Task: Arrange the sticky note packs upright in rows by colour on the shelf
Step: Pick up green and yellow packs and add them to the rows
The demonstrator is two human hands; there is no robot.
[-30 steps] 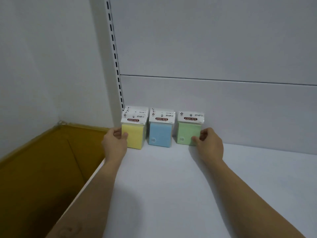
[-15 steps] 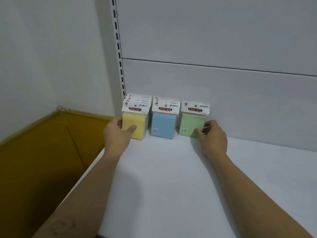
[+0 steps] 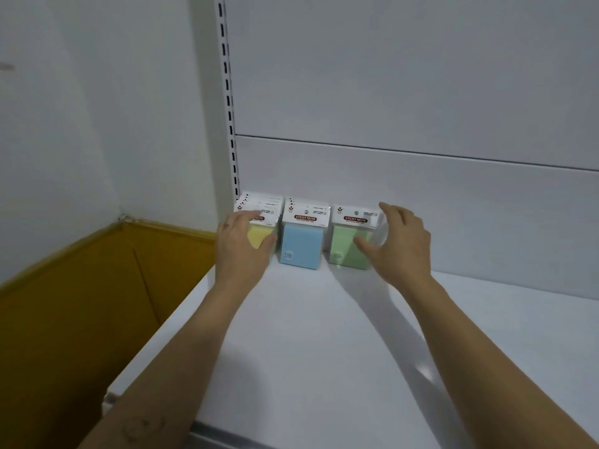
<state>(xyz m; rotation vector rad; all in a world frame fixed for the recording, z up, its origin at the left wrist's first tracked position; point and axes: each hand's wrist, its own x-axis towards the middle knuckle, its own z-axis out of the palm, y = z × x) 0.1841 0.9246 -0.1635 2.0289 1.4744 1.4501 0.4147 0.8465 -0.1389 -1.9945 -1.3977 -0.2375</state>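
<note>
Head view is the only one, the first observer says. Where do the packs stand?

At the back of the white shelf (image 3: pixel 324 335), the second replies, upright against the back panel (image 3: pixel 421 222). A yellow sticky note pack (image 3: pixel 257 239) is at the left with more header cards ranked behind it, a blue sticky note pack (image 3: pixel 301 246) is in the middle, and a green sticky note pack (image 3: pixel 343 251) is to the right. Small gaps part the three rows.

And the hands?

The left hand (image 3: pixel 241 251) lies over the yellow front, fingers reaching fairly straight across the header card and thumb on the yellow face. Nothing curls round the pack. The right hand (image 3: pixel 402 247) is spread wide, thumb against the green face, fingers arched above the pack's right top corner. Blur hides whether those fingers touch.

A squaring-up, by the look of it. What could spoil it?

A push too high on a header card, the second judges, would likely bend the card or tip the pack. A sideways nudge from the spread right hand could drive green into blue and skew both rows. The yellow row stands near the shelf's left edge, above the brown cardboard box (image 3: pixel 81 303), so a careless sweep might slide its front pack off.
</note>
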